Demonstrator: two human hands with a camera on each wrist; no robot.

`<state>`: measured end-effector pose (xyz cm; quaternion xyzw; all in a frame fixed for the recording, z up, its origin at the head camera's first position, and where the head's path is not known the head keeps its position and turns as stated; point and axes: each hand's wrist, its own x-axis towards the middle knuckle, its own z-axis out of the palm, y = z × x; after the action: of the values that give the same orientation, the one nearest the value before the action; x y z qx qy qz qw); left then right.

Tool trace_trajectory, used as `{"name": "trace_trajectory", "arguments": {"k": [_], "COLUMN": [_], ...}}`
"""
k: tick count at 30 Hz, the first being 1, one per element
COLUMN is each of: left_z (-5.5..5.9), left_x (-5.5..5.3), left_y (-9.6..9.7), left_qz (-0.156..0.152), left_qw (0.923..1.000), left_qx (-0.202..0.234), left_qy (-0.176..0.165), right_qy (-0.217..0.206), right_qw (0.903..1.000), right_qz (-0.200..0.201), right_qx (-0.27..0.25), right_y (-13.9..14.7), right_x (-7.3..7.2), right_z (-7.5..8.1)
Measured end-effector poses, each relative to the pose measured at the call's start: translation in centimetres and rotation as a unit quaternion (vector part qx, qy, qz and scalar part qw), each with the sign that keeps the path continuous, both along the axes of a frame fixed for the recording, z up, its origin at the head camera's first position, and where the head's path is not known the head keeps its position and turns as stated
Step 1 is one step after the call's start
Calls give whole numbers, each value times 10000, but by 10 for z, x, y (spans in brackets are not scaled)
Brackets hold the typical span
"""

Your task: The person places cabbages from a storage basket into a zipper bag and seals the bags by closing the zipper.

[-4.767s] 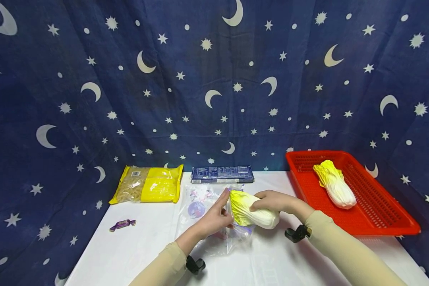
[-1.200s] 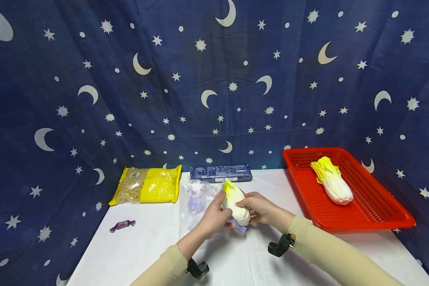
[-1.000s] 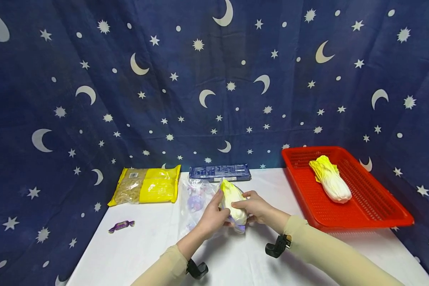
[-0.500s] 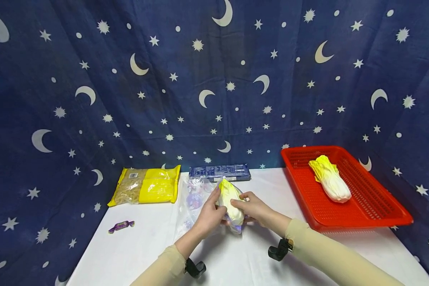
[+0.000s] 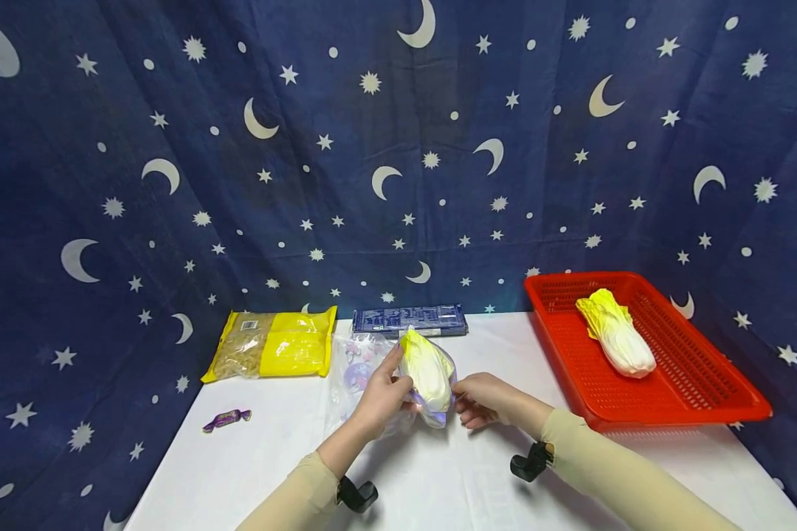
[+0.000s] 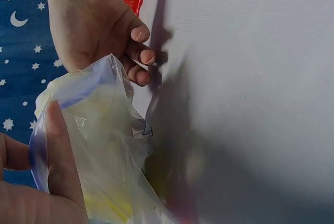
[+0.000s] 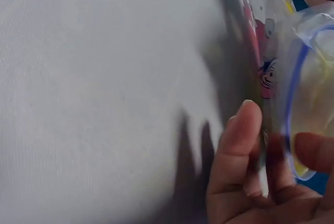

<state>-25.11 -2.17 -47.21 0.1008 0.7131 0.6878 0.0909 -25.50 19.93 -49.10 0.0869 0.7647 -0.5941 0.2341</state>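
A napa cabbage [image 5: 428, 372], yellow at the leaves and white at the base, sits in the mouth of a clear zip bag [image 5: 357, 377] with cartoon prints and a purple zip strip. My left hand [image 5: 381, 402] grips the bag's left edge, thumb and fingers on either side of the plastic. On the other side, my right hand [image 5: 488, 398] pinches the bag's right edge between thumb and finger, its other fingers loosely curled. In the left wrist view, cloudy plastic [image 6: 104, 125] covers much of the cabbage. The right wrist view shows the purple zip strip [image 7: 293, 93] near my thumb.
A red basket [image 5: 691, 413] at the right holds another napa cabbage [image 5: 618, 335]. Behind the bag lies a dark blue packet [image 5: 408, 319]. At the left are a yellow pasta bag [image 5: 295, 345] and a purple wrapped candy [image 5: 226, 420]. A starry curtain [image 5: 345, 184] hangs behind.
The cabbage has moved from outside the bag into its mouth, turning more upright. My right hand has let go of the cabbage and shifted to the bag's right edge.
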Motion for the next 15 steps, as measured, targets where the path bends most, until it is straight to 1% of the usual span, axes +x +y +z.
{"name": "trace_trajectory", "arguments": {"k": [3, 8, 11, 15], "left_z": [1, 7, 9, 8], "left_x": [0, 0, -1, -2], "left_y": [-3, -8, -11, -13], "left_qz": [1, -83, -108, -100], "left_qw": [9998, 9991, 9990, 9997], "left_qx": [-172, -400, -406, -232], "left_qy": [66, 149, 150, -33], "right_qy": [223, 727, 888, 1026], "right_qw": [9996, 9973, 9960, 9945], "right_qz": [172, 74, -26, -74], "right_qx": [-23, 30, -40, -175], "right_y": [-3, -7, -9, -8], "right_x": [0, -1, -3, -4], "right_z": [-2, 4, 10, 19]}}
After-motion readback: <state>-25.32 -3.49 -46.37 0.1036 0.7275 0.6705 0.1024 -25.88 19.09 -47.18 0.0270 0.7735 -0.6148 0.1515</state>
